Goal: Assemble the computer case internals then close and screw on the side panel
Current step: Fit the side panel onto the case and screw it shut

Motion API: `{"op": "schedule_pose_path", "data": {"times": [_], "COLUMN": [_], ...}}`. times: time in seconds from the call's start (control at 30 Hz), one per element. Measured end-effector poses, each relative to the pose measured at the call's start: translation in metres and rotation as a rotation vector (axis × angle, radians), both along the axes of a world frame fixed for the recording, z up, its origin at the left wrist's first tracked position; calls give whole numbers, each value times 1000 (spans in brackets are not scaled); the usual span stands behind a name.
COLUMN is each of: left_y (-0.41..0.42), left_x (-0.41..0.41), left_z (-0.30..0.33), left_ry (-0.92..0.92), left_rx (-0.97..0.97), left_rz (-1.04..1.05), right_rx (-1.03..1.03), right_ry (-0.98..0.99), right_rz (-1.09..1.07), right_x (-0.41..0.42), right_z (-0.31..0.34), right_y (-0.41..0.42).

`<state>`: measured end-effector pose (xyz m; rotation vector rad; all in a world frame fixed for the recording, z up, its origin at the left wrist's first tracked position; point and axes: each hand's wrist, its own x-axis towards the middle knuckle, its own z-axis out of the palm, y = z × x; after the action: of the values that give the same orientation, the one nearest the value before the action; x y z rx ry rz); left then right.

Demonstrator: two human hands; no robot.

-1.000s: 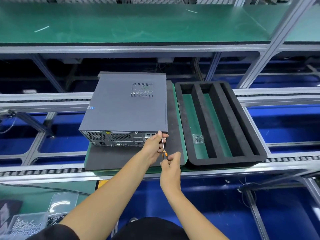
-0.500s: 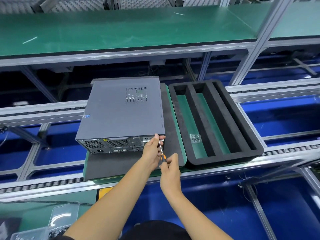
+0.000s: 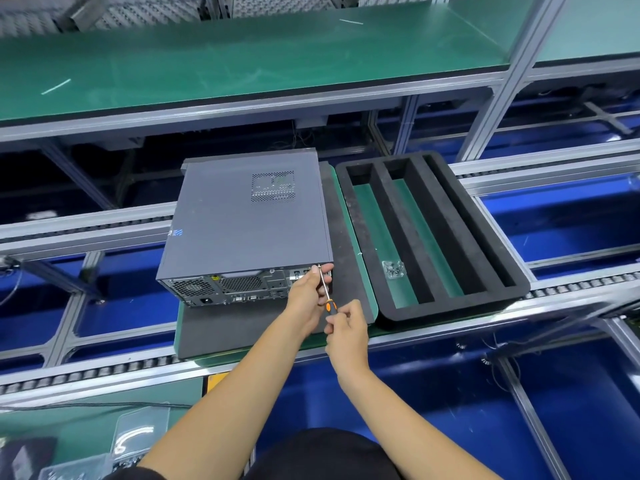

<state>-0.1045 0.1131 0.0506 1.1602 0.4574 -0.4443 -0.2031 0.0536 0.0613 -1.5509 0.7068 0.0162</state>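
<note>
black foam tray [image 3: 485, 233], screwdriver [image 3: 327, 292], computer case [image 3: 246, 220]

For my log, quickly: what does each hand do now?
Left hand: fingers pinch the screwdriver shaft near its tip, at the computer case.
Right hand: fingers grip the screwdriver handle.

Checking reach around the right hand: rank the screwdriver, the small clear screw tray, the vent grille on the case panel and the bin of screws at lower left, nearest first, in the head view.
1. screwdriver: held in the right hand.
2. small clear screw tray: in the foam tray, up and right.
3. vent grille: on the case top, far side.
4. bin of screws: far lower left.
</note>
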Motion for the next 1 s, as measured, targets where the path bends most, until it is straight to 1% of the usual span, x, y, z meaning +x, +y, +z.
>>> {"op": "schedule_pose_path", "data": {"times": [0.1,0.23,0.33,0.43,0.5,0.6,0.77,0.83,0.93,1.0], "left_y": [3,3,4,8,12,17,18,18,21,22], "left_x": [2,3,2,2,2,3,5,4,4,6], "left_z": [1,1,-1,-2,-2,-1,3,2,-1,-3], "left_ry": [1,3,-6,-55,-74,-88,-106,-131,-153,-140], "left_rx": [1,9,9,81,140,160,205,209,224,228], "left_rz": [-27,-36,-50,-126,-171,-227,-262,-270,-316,-328], "right_rx": [21,164,232,227,213,234,210,238,326,343], "right_ry": [0,5,23,47,88,142,92,115,208,216], "right_rz": [-14,-71,-85,-103,-77,-55,-33,-51,-67,-80], "right_x": [0,1,3,2,3,6,7,8,11,12], "right_z": [0,3,5,5,6,7,8,9,9,6], "right_y": [0,-1,-5,-6,-5,-1,4,4,3,3]}}
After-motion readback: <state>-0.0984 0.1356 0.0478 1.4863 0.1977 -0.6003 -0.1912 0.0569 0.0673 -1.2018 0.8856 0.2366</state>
